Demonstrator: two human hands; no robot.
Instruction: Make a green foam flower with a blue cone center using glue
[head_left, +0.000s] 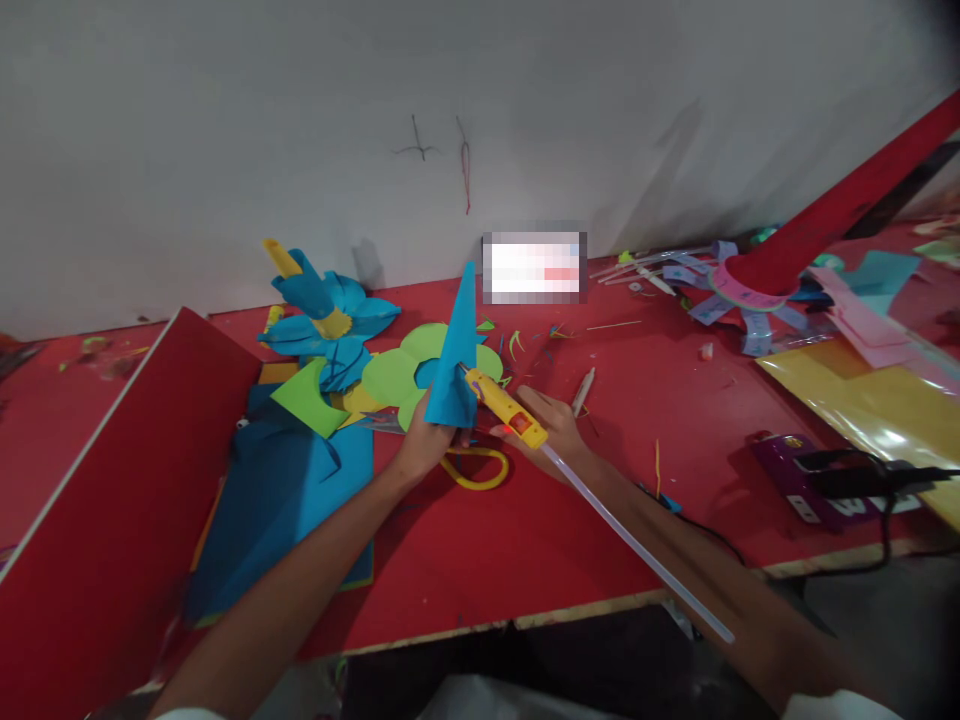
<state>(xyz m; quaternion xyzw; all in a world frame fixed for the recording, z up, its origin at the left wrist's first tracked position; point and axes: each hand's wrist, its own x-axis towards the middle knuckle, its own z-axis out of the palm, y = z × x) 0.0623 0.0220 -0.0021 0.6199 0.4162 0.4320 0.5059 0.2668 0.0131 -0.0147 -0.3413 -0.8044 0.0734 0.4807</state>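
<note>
A blue paper cone [456,365] stands point up in my left hand [431,437], whose fingers are wrapped round its lower end. My right hand [551,425] grips a yellow glue gun [504,405] with a long clear glue stick [637,548] sticking out of its back. The gun's nozzle is at the cone's right side. Behind the cone lies a light green paper flower [390,377] with a blue centre. Yellow scissor handles [480,470] show just below my hands.
Blue paper flower with a yellow stem [322,300] and blue sheets [300,520] at left, beside a red upright panel [127,480]. At right, a red cone [840,210], yellow sheet [870,400], and purple power strip [810,480] with cables. Scraps and a pen [583,391] lie about.
</note>
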